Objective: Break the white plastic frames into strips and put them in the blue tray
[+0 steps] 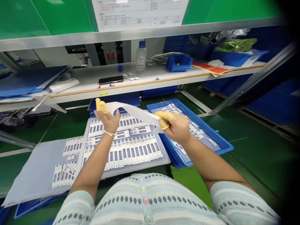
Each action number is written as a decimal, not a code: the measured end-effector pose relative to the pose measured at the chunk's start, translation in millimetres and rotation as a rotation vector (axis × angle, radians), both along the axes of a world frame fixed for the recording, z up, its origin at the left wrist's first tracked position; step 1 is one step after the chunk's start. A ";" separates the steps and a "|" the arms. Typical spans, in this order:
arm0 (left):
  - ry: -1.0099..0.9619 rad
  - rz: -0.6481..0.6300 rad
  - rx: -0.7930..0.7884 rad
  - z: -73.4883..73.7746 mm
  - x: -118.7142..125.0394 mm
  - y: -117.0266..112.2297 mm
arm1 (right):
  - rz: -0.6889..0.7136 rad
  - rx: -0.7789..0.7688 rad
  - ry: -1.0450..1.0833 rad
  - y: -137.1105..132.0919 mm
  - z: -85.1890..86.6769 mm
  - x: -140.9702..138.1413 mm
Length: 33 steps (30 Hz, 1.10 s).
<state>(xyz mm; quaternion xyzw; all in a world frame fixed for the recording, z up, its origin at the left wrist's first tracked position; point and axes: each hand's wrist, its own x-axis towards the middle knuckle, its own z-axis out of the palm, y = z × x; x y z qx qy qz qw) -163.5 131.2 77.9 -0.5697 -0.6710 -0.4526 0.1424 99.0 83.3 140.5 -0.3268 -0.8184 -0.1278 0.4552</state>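
Note:
Both my hands hold a thin translucent white sheet [133,111] stretched between them above the work surface. My left hand [107,117] pinches its left end with yellow finger cots on the fingertips. My right hand [176,126] pinches the right end, also in yellow finger cots. Below lies a grey tray [164,158] carrying rows of small white strip parts [131,147]. A blue tray [220,142] with more white parts sits under my right hand.
A second grey sheet [35,168] with white parts lies at the left. On the shelf behind are a phone [111,80], a white bottle [141,57], a blue bin [179,62] and red papers [211,68]. Green floor shows at the right.

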 end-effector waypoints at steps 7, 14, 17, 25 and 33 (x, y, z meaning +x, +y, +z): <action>0.188 -0.075 -0.069 -3.3 -116.0 -13.6 | -0.156 0.136 -0.260 -17.5 -45.9 43.8; 0.378 -0.051 -0.173 -47.9 -173.7 -131.7 | -0.133 -0.093 -0.331 -32.7 -125.6 45.9; 0.425 -0.074 -0.323 -72.6 -173.8 -175.2 | -0.120 -0.219 -0.336 -30.1 -154.8 45.1; 0.391 0.009 -0.744 -115.3 -149.7 -229.8 | -0.100 -0.377 -0.363 -22.9 -189.8 56.9; 0.297 0.019 -0.797 -118.5 -129.7 -235.2 | -0.024 -0.376 -0.367 -16.6 -190.0 67.2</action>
